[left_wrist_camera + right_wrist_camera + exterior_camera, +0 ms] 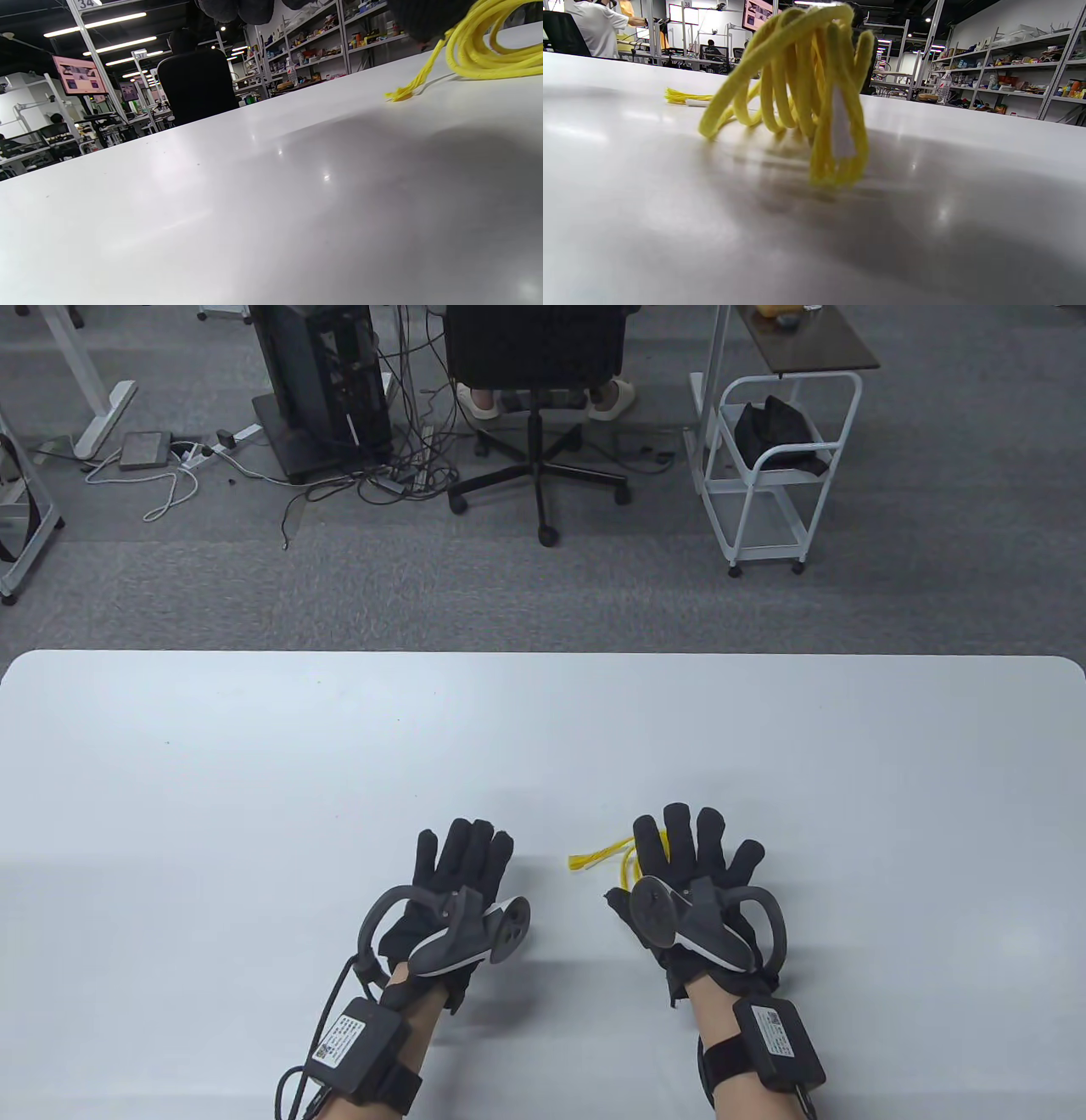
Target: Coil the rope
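Observation:
The yellow rope lies gathered in several loops on the white table, mostly hidden under my right hand. That hand is spread flat over the coil with fingers apart; whether it presses on the loops I cannot tell. A frayed end sticks out to the left. In the right wrist view the loops stand upright, with a white-taped end hanging in front. My left hand lies flat, fingers extended, empty, left of the rope. The left wrist view shows the coil at the top right.
The table's far edge runs across the middle of the view. Beyond it are an office chair, a white cart and cables on the floor.

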A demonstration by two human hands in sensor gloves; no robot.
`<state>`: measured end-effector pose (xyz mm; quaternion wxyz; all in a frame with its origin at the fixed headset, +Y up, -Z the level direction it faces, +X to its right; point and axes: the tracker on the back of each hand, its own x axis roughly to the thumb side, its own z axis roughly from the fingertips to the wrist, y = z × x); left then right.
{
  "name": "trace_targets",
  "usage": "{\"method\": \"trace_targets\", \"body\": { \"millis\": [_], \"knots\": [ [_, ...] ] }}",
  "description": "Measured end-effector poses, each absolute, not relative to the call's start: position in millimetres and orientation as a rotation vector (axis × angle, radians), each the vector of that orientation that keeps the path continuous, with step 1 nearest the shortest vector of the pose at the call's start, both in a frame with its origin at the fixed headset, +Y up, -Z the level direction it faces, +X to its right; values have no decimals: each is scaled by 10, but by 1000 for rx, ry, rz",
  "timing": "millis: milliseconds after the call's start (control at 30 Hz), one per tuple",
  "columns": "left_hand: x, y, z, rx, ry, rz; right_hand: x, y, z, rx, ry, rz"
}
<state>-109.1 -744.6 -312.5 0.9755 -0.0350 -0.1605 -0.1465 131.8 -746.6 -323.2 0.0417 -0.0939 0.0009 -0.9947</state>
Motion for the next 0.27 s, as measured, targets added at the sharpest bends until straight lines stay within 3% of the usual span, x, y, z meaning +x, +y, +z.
{"method": "trace_targets", "body": {
  "millis": [267],
  "knots": [
    [-1187,-7517,-3177,-121,-296,-311,1277,-7548,-3239,-293,-73,-3053]
  ]
}}
